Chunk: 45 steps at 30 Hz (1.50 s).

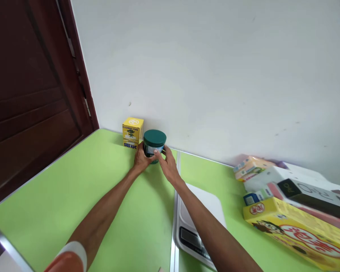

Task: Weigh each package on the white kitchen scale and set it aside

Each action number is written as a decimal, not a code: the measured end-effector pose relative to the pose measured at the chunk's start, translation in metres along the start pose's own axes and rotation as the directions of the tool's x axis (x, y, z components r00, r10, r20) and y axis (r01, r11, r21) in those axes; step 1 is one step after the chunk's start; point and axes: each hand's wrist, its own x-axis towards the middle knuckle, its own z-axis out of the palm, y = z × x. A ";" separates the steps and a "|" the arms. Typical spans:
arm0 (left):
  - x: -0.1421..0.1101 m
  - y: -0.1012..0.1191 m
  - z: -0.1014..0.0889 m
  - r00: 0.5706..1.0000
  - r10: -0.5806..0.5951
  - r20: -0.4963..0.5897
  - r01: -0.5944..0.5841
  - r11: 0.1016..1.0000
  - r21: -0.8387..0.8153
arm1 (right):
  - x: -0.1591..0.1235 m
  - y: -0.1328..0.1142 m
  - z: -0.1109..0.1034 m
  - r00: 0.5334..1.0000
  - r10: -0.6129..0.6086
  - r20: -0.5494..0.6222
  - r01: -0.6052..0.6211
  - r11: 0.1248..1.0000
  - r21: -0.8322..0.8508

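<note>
A dark green jar with a green lid (154, 138) stands near the back edge of the green table, close to the wall. My left hand (142, 158) wraps round its left side, and my right hand (168, 161) grips it from the right, thumb across the front. Parts of the jar's label and lower body are covered by my fingers. Just left of the jar, a yellow box (132, 133) with a hat-wearing figure printed on it stands upright against the wall.
Under my right forearm lies a white digital scale (208, 204), partly hidden. Stacked cartons fill the right side, among them a long yellow box (300, 230) and a black box (314, 192). A metal strip divides the green tabletop (59, 196). A dark red door stands at left.
</note>
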 end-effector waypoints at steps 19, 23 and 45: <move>0.021 -0.014 0.027 0.973 0.050 -0.228 0.016 0.961 0.277 | -0.113 -0.057 -0.093 0.997 -0.075 0.011 0.076 0.985 -0.154; 0.020 -0.013 0.019 0.981 0.076 -0.176 -0.027 0.963 0.268 | -0.177 -0.050 -0.159 0.927 -0.186 -0.327 0.068 0.938 -0.341; -0.198 0.205 0.191 0.739 0.116 0.664 -0.088 0.993 -0.075 | -0.215 0.039 -0.293 0.472 -0.365 -0.802 -0.202 0.841 -0.502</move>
